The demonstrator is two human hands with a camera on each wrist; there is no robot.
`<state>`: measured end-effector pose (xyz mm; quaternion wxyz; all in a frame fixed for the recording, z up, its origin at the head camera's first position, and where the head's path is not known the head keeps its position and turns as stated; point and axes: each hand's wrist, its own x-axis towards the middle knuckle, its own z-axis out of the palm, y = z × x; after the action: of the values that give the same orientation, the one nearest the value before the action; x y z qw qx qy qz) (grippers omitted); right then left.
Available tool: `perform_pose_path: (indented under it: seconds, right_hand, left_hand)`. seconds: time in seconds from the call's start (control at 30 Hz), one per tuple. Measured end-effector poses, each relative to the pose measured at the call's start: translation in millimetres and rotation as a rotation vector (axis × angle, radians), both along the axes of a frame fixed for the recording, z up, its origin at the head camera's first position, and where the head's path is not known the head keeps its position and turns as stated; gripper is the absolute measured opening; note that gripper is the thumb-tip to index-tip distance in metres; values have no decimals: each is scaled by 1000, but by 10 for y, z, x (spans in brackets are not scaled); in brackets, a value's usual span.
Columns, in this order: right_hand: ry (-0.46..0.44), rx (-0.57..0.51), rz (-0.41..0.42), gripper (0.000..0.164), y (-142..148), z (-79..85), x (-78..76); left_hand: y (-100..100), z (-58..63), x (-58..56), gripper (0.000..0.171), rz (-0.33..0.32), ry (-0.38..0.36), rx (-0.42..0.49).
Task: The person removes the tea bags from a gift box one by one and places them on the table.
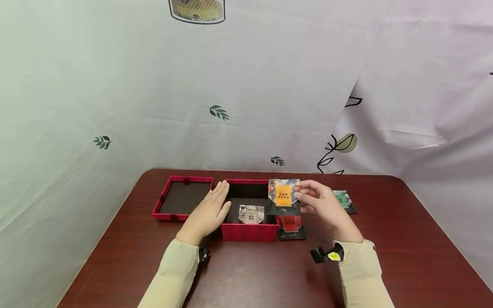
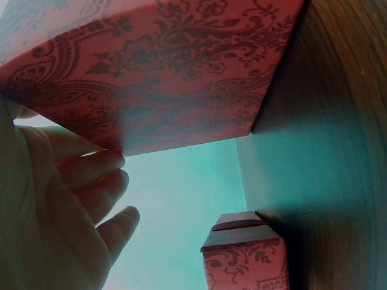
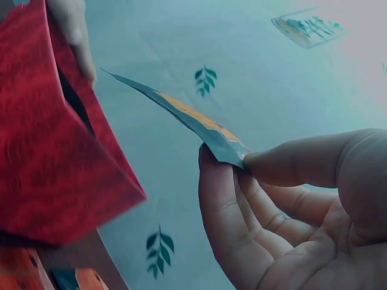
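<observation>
Between thumb and fingers my right hand pinches the edge of a flat tea sachet with an orange label. The sachet is held up over the right side of a red patterned box, and the right wrist view shows it nearly edge-on. Inside the box lies a sachet with a whitish label. My left hand rests with straight fingers along the box's left edge. In the left wrist view its fingers touch the box's patterned side.
The red box lid lies dark inside up, left of the box. A red-labelled sachet lies at the box's right front corner, partly covered. Behind my right hand is a green-labelled sachet. A pale printed curtain hangs behind the table.
</observation>
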<state>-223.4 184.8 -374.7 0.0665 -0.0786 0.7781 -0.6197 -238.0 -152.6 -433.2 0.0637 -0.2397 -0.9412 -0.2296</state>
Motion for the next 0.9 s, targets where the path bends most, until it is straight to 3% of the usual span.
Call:
perform_pose_path:
  seconds: [0.23, 0.57, 0.9]
  right_hand:
    - [-36, -8, -29, 40, 225, -32, 22]
    - [-81, -99, -95, 30, 420, -137, 32]
    - [-88, -80, -120, 25, 621, -223, 22]
  left_hand:
    - [4, 13, 11, 60, -2, -1, 8]
    - [-6, 2, 20, 60, 4, 7, 14]
    - [3, 16, 26, 60, 9, -10, 4]
